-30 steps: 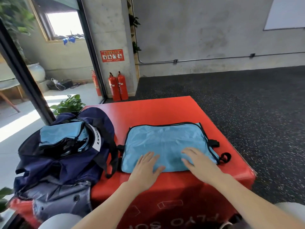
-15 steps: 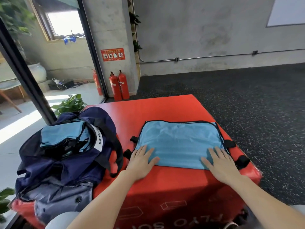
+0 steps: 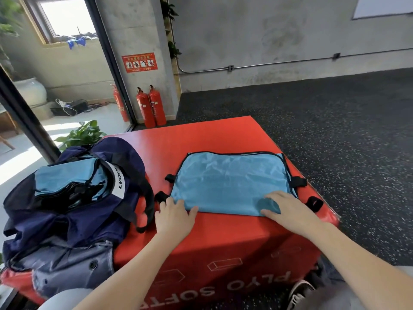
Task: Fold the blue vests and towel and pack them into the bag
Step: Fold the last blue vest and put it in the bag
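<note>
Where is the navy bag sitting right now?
In the head view, the navy bag sits on the left end of the red box, left of the flat blue vest, with folded blue fabric showing in its open top.

Bare concrete gym corner lit by daylight from the left.

Grey concrete wall (image 3: 279, 36) spans the top, a conduit pipe (image 3: 290, 63) along it; black speckled rubber floor (image 3: 335, 130) at right. Two red fire extinguishers (image 3: 152, 106) stand at center-left beneath a red sign (image 3: 139, 62); a window (image 3: 67, 16) glows upper left.
</note>
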`<state>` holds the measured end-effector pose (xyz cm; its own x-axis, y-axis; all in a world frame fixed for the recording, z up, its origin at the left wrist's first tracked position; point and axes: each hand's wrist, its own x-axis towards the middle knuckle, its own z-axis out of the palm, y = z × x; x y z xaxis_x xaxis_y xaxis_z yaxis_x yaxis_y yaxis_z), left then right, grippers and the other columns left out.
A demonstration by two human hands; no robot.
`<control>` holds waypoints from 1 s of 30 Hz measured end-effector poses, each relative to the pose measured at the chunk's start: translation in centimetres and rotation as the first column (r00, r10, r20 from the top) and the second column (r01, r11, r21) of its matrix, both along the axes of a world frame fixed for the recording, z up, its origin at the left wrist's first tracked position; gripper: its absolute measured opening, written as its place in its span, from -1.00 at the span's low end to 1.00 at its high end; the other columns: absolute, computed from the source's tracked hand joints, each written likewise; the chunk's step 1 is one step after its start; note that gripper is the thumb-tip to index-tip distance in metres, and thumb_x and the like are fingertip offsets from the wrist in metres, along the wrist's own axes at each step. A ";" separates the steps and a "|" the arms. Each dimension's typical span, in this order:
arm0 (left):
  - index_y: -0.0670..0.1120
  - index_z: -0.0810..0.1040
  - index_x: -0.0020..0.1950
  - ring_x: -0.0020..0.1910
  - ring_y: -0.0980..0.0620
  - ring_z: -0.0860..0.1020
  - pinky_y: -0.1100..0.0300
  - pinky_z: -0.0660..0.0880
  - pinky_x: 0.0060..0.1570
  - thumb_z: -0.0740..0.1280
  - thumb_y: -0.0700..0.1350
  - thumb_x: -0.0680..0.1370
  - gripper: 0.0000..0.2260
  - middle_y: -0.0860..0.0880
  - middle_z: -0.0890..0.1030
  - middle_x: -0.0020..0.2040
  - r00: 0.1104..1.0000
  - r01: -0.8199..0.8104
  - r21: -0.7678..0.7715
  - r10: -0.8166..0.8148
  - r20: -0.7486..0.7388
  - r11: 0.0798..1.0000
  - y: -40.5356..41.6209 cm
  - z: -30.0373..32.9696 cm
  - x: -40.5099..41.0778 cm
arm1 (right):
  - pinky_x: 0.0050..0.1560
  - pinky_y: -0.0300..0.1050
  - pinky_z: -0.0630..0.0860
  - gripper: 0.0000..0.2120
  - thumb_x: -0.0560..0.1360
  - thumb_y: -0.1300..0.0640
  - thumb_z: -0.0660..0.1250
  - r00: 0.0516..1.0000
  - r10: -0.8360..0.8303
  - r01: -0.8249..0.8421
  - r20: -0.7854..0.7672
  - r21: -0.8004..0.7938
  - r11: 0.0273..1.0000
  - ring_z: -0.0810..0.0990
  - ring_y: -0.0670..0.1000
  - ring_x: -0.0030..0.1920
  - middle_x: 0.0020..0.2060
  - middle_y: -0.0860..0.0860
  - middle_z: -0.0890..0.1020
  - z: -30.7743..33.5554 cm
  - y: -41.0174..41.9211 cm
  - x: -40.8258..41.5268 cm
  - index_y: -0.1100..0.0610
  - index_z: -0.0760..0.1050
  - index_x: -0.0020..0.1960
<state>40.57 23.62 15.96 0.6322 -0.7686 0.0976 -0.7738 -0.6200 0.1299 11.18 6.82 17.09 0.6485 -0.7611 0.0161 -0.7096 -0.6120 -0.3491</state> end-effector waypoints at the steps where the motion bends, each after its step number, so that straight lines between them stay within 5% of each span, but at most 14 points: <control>1: -0.03 0.53 0.25 0.28 -0.16 0.40 -0.10 0.39 0.19 0.11 0.35 0.58 -0.47 -0.09 0.45 0.30 1.000 0.003 -0.004 -0.003 -0.011 1.000 -0.5 -0.1 0.4 | 0.32 -0.11 0.38 -0.43 0.54 -0.30 0.29 1.000 -0.003 0.002 -0.011 -0.011 1.000 0.43 -0.07 0.37 0.36 -0.17 0.44 0.1 0.1 0.2 -0.06 0.38 0.45; 7: -0.08 0.39 0.45 0.44 -0.21 0.31 -0.14 0.27 0.39 0.05 0.38 0.59 -0.34 -0.15 0.32 0.51 0.992 0.085 0.012 -0.083 -0.091 0.996 -6.5 -0.6 5.4 | 0.27 -0.11 0.40 -0.46 0.55 -0.28 0.27 0.994 0.082 -0.086 -0.070 -0.062 0.994 0.48 -0.04 0.34 0.36 -0.16 0.47 1.1 -0.6 2.1 -0.08 0.37 0.45; 13: -0.11 0.20 0.60 0.59 -0.10 0.11 -0.10 0.09 0.54 0.04 0.36 0.61 -0.28 -0.10 0.16 0.61 0.963 0.232 0.023 -0.227 -0.146 0.972 -13.1 -0.6 11.2 | 0.08 -0.14 0.43 -0.69 0.49 -0.25 0.27 0.969 0.190 -0.210 -0.159 -0.119 0.971 0.54 -0.06 0.09 0.01 -0.13 0.55 1.3 -1.5 3.9 -0.06 0.46 0.09; 18: -0.03 0.27 0.56 0.56 -0.12 0.20 -0.21 0.15 0.49 0.04 0.22 0.67 -0.47 -0.08 0.20 0.60 0.948 0.296 0.045 -0.287 -0.139 0.954 -16.9 -0.6 14.4 | -0.06 -0.11 0.47 -0.87 0.52 -0.09 0.25 0.963 0.148 -0.168 -0.226 -0.070 0.983 0.50 -0.06 -0.04 -0.10 -0.12 0.50 1.8 -2.0 5.0 -0.04 0.43 -0.08; 26: 0.09 0.29 0.56 0.58 -0.07 0.16 -0.22 -0.09 0.53 0.08 0.14 0.69 -0.57 -0.03 0.13 0.63 0.929 0.342 -0.087 -0.351 -0.118 0.936 -9.8 -0.9 9.0 | -0.17 -0.05 0.45 -0.84 0.46 -0.06 0.29 0.949 0.179 -0.175 -0.259 0.037 0.984 0.51 0.02 -0.13 -0.19 -0.07 0.53 2.9 1.0 9.4 -0.02 0.38 -0.20; 30: 0.11 0.37 0.51 0.55 -0.02 0.21 -0.15 -0.04 0.53 0.17 0.03 0.68 -0.62 0.01 0.20 0.61 0.919 0.358 -0.158 -0.377 -0.118 0.920 -2.9 -0.2 7.4 | -0.16 -0.05 0.48 -0.82 0.48 -0.06 0.31 0.955 0.212 -0.203 -0.210 0.065 0.977 0.57 0.05 -0.09 -0.13 -0.03 0.61 3.3 4.7 13.3 0.04 0.54 -0.10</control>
